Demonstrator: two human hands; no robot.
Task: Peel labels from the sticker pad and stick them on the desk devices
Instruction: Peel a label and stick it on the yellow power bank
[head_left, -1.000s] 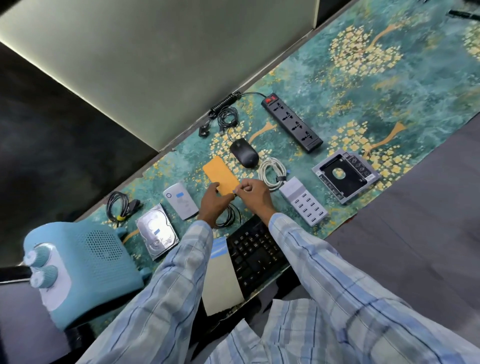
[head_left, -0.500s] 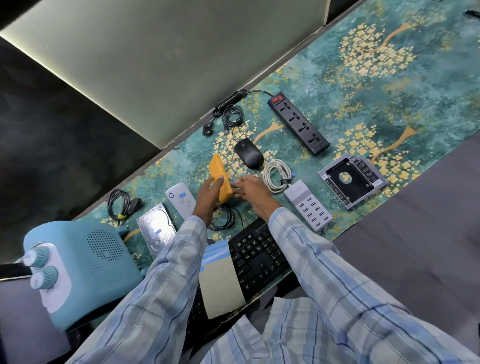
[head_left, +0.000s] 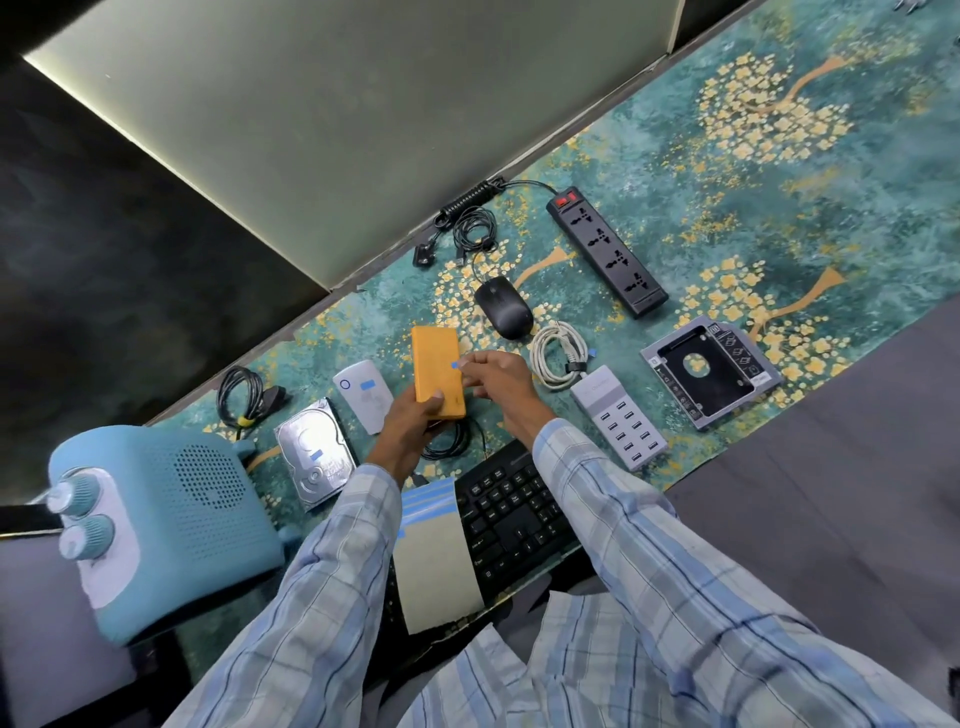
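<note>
At frame centre, the left hand (head_left: 410, 431) is gripping the orange power bank (head_left: 435, 366) while the right hand (head_left: 501, 376) is pinching a blue label (head_left: 456, 365) at its right edge.

One head-worn wide-angle camera looks steeply down and forward, close on the left hand (head_left: 410, 423) and right hand (head_left: 501, 382), above a teal, gold-flowered bench (head_left: 779, 197) running diagonally.

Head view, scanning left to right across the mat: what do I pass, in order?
blue speaker → black cable coil → hard drive → white portable drive → orange power bank → black mouse → white cable coil → USB charging hub → drive caddy. The power strip overlaps several, so it is omitted.
</note>
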